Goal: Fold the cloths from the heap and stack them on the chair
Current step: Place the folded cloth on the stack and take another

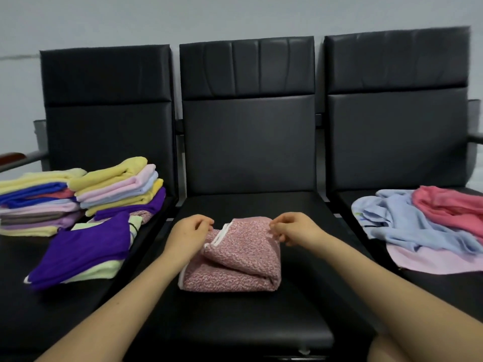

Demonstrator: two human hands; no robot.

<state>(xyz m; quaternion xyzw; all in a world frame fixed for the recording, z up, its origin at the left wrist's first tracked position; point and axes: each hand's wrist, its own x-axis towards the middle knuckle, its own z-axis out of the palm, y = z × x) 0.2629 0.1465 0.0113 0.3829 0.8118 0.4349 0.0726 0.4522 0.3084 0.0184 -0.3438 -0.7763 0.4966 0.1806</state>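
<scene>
On the middle chair [248, 205] lies a partly folded pink patterned cloth [235, 259], and both hands pinch its far edge, the left hand [189, 232] at one corner and the right hand [292, 229] at the other. Folded cloths [78, 202] are stacked on the left chair [104, 105], while the unfolded heap [423, 226] rests on the right chair [397, 126].

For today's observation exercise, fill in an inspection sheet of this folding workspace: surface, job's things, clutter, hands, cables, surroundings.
Surface: three black padded chairs in a row; middle seat is the work spot.
Job's things: pink patterned cloth partly folded on the middle seat; folded stacks on the left seat, purple cloth in front of them; unfolded heap on the right seat.
Clutter: nothing seen.
Hands: left hand and right hand each pinch the patterned cloth's far edge.
Cables: nothing seen.
Surroundings: pale grey wall behind the chairs.
</scene>
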